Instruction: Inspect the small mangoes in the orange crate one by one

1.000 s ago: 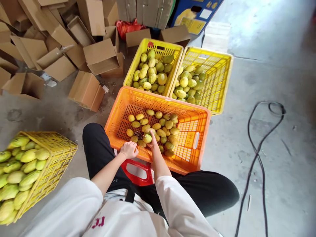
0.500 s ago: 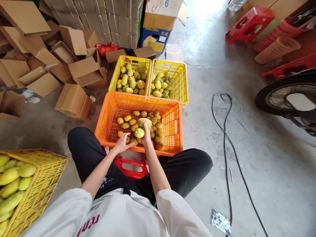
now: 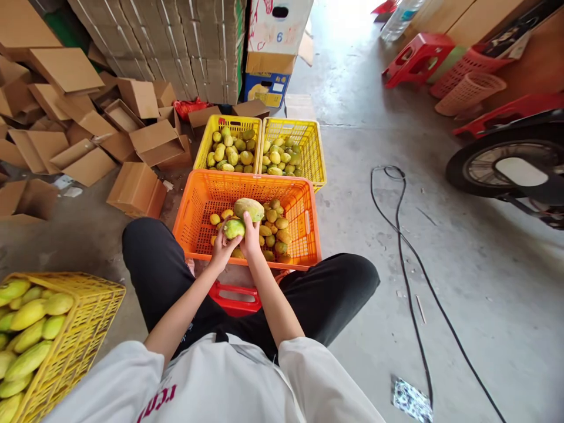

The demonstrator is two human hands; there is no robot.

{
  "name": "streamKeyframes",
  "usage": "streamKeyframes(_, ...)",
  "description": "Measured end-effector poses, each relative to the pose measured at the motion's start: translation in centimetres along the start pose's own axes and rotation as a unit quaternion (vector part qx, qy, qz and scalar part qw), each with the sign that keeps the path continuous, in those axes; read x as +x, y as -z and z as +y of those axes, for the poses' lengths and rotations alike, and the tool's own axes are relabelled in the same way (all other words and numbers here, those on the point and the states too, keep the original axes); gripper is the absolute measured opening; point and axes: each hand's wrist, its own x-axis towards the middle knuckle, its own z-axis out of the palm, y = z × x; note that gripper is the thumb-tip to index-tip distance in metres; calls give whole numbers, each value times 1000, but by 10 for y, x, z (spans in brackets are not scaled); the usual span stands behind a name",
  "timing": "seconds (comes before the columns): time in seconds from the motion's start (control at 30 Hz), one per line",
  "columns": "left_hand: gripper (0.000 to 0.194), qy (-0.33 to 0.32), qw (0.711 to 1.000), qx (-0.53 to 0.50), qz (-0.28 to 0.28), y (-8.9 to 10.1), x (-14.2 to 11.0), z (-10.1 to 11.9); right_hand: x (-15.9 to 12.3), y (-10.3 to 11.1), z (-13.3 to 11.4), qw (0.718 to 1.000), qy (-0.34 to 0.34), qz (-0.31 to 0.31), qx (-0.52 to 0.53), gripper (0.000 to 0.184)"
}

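From the head view, the right hand (image 3: 252,235) has its fingers clamped on a brownish mango (image 3: 249,208), the left hand (image 3: 221,247) grips a green mango (image 3: 233,228), both lifted over the orange crate (image 3: 194,226). Seemingly mid-sorting; next calls for choosing a yellow crate (image 3: 319,158).

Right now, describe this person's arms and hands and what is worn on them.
Both hands, left hand and right hand, are bare: no gloves, and no rings or watch can be made out. The forearms are uncovered. Loose white sleeves end about the elbows. The white top carries dark red lettering at the front.
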Motion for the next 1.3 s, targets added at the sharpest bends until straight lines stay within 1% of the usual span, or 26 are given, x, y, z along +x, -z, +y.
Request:
streamKeyframes(0.1,59,-1,998,-47,39,-9,-6,20,-10,-13,-21,998,47,-26,-16,83)
streamKeyframes(0.17,62,-5,996,-63,64,-13,-10,33,-19,-21,-32,996,84,-28,-12,88)
streamKeyframes(0.23,62,-10,994,-78,81,-14,-16,44,-26,-24,-40,994,104,-25,1,92)
streamKeyframes(0.33,59,-21,992,-89,84,-10,-25,61,-34,-21,-48,992,119,-27,-7,88)
streamKeyframes(0.43,57,-42,989,-101,100,-2,-34,83,-36,-7,-56,985,160,-22,-58,79)
streamKeyframes(0.53,61,-60,987,-123,83,12,-32,110,-35,8,-68,975,189,-14,-112,71)
streamKeyframes(0.6,61,-62,986,-140,59,25,-22,124,-36,16,-79,969,198,-6,-147,62)
streamKeyframes(0.63,60,-62,985,-148,63,33,-16,130,-37,19,-86,965,205,-2,-163,58)
streamKeyframes(0.67,58,-58,984,-154,69,42,-9,134,-38,21,-93,960,216,-3,-178,55)
streamKeyframes(0.73,55,-44,983,-159,83,61,4,140,-41,25,-108,946,245,-24,-210,53)
streamKeyframes(0.8,52,-31,984,-158,70,80,17,146,-45,29,-122,931,271,-50,-239,56)
streamKeyframes(0.87,48,-14,987,-151,56,98,27,153,-46,32,-137,926,284,-49,-246,56)
streamKeyframes(0.93,46,12,988,-151,32,111,38,161,-43,32,-150,937,262,-28,-227,54)
streamKeyframes(0.97,46,30,987,-155,17,114,44,165,-39,31,-157,950,233,-17,-209,53)
streamKeyframes(1.0,46,50,986,-160,1,116,50,169,-33,29,-164,964,189,-13,-188,51)
streamKeyframes(1.03,47,71,983,-167,-17,116,56,172,-25,27,-171,977,128,-26,-171,49)
streamKeyframes(1.1,47,101,977,-184,-35,110,69,177,-5,19,-184,987,14,-66,-148,43)
streamKeyframes(1.17,49,116,973,-197,-29,99,81,181,16,11,-193,984,-73,-94,-134,36)
streamKeyframes(1.23,50,120,970,-211,-9,86,90,183,36,5,-196,980,-123,-105,-118,28)
streamKeyframes(1.3,50,127,966,-224,-8,74,97,182,50,2,-193,979,-145,-109,-90,26)
